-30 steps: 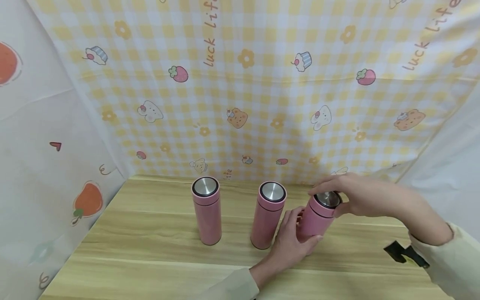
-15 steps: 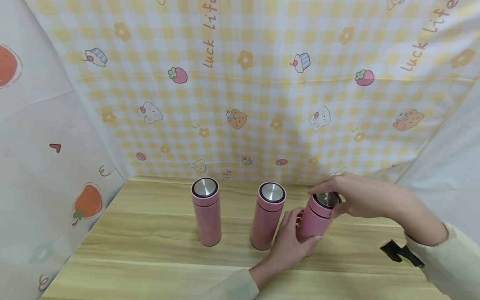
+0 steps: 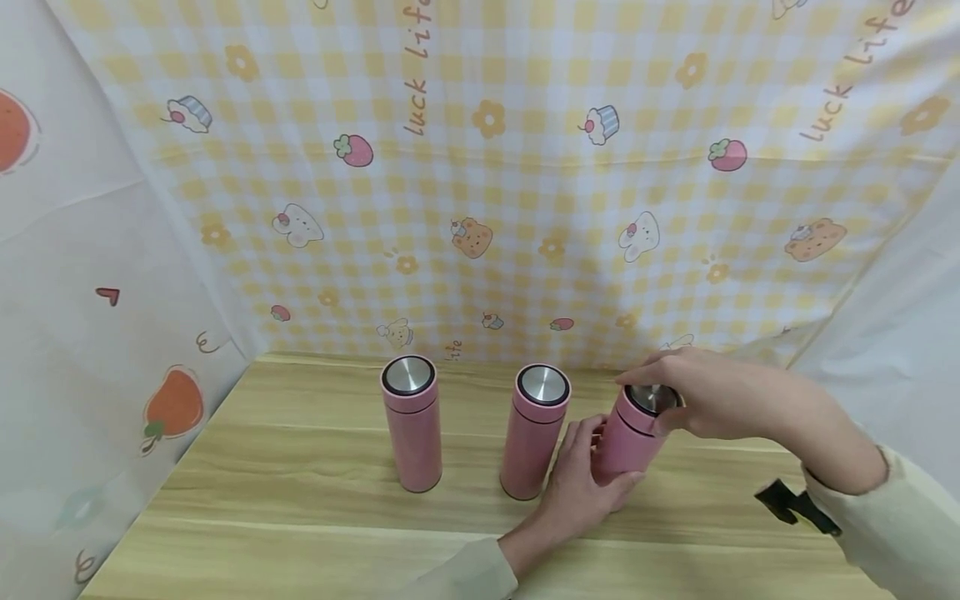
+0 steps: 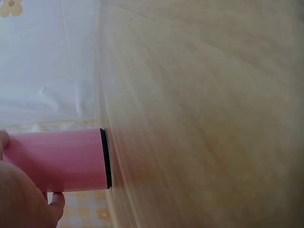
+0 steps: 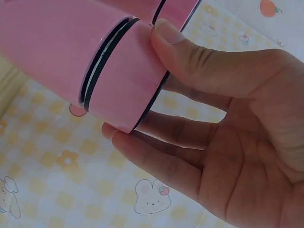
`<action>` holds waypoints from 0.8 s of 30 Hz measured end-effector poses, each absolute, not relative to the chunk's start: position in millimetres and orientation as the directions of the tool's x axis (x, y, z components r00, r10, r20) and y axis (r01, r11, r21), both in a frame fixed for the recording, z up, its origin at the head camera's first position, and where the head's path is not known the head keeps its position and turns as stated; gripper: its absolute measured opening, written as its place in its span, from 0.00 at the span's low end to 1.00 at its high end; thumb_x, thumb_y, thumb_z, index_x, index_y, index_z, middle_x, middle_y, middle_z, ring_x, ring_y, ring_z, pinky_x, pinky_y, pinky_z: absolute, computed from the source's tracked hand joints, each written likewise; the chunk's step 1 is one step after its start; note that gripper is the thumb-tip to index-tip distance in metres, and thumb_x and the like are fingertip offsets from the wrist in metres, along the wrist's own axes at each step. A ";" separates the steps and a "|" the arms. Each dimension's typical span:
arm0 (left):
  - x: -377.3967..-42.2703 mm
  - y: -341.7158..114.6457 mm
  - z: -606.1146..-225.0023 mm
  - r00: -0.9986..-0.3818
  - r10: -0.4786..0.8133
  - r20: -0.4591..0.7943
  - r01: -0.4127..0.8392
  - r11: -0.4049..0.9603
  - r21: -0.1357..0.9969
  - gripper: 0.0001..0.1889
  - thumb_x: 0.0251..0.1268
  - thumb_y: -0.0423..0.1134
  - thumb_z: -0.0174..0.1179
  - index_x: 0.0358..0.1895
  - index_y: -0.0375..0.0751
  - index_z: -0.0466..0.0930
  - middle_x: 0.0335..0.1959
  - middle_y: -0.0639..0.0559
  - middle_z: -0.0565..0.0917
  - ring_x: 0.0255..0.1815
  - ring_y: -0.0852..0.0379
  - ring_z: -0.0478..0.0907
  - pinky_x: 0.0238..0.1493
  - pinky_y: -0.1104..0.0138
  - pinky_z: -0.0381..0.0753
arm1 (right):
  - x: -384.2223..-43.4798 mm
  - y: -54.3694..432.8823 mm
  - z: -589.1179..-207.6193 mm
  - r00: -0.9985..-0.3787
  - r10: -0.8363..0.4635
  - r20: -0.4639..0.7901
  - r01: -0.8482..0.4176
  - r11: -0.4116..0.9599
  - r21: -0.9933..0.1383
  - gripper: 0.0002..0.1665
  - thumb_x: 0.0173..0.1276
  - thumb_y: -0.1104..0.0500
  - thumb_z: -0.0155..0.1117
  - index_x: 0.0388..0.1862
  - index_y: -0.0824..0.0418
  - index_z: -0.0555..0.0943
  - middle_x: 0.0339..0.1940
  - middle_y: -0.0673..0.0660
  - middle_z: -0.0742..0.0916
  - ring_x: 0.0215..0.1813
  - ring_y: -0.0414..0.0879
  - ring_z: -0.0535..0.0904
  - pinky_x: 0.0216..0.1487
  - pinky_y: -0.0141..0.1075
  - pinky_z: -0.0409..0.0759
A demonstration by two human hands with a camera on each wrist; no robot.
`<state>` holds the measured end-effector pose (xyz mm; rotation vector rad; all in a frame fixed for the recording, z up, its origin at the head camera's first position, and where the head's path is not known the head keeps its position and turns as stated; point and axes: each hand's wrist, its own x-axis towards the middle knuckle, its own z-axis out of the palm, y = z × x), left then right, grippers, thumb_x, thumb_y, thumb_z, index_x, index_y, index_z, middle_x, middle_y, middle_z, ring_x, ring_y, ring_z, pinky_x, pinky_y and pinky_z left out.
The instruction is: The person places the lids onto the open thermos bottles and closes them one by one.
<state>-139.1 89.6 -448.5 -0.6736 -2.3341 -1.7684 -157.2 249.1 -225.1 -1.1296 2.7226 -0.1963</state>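
A pink thermos flask with a steel-topped lid stands at the right of the row. My left hand grips its body from the left, thumb in front. Over the top comes my right hand, which holds the lid's rim between thumb and fingers. In the right wrist view, a dark gap with a pale line shows between the pink lid band and the body. The flask's black base is down at the tabletop in the left wrist view. Part of the lid's top is hidden by the right hand.
Two more pink flasks stand upright with lids on: a middle flask close beside my left hand and a left flask farther off. The wooden table ends at a checked cloth behind. A white cloth hangs at left.
My right thumb has shifted slightly left along the lid's rim, and the right wrist and sleeve have drifted a little left. The left hand and the flasks stay almost the same.
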 end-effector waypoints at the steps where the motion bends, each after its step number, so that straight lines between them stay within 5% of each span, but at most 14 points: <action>1: -138.9 89.5 -448.3 -0.891 0.265 0.368 0.427 0.212 0.879 0.36 0.63 0.51 0.73 0.71 0.56 0.65 0.59 0.60 0.70 0.59 0.62 0.71 0.58 0.64 0.77 | -157.3 248.8 -225.2 -0.695 -0.709 -0.120 -0.684 0.704 -0.193 0.32 0.58 0.66 0.79 0.63 0.64 0.81 0.55 0.55 0.85 0.36 0.37 0.76 0.35 0.34 0.78; 10: -137.9 88.8 -447.1 -0.891 0.265 0.368 0.427 0.215 0.878 0.36 0.63 0.51 0.73 0.71 0.56 0.64 0.59 0.60 0.70 0.59 0.62 0.71 0.58 0.64 0.77 | -157.7 245.9 -227.6 -0.705 -0.704 -0.081 -0.684 0.706 -0.183 0.28 0.59 0.62 0.78 0.59 0.66 0.83 0.46 0.51 0.87 0.40 0.37 0.80 0.37 0.36 0.82; 17: -138.3 88.8 -447.9 -0.885 0.266 0.382 0.440 0.210 0.873 0.36 0.63 0.52 0.72 0.71 0.56 0.64 0.59 0.60 0.70 0.59 0.62 0.72 0.57 0.64 0.77 | -158.3 243.7 -229.4 -0.699 -0.712 -0.071 -0.687 0.695 -0.211 0.17 0.59 0.62 0.76 0.48 0.60 0.84 0.27 0.39 0.81 0.27 0.32 0.76 0.26 0.31 0.77; 24: -137.7 88.8 -447.9 -0.885 0.265 0.383 0.441 0.211 0.873 0.35 0.63 0.52 0.72 0.70 0.56 0.65 0.58 0.60 0.70 0.59 0.62 0.72 0.57 0.64 0.77 | -158.2 242.5 -229.6 -0.706 -0.705 -0.058 -0.689 0.704 -0.171 0.13 0.57 0.61 0.76 0.39 0.53 0.82 0.21 0.38 0.77 0.22 0.31 0.71 0.22 0.31 0.73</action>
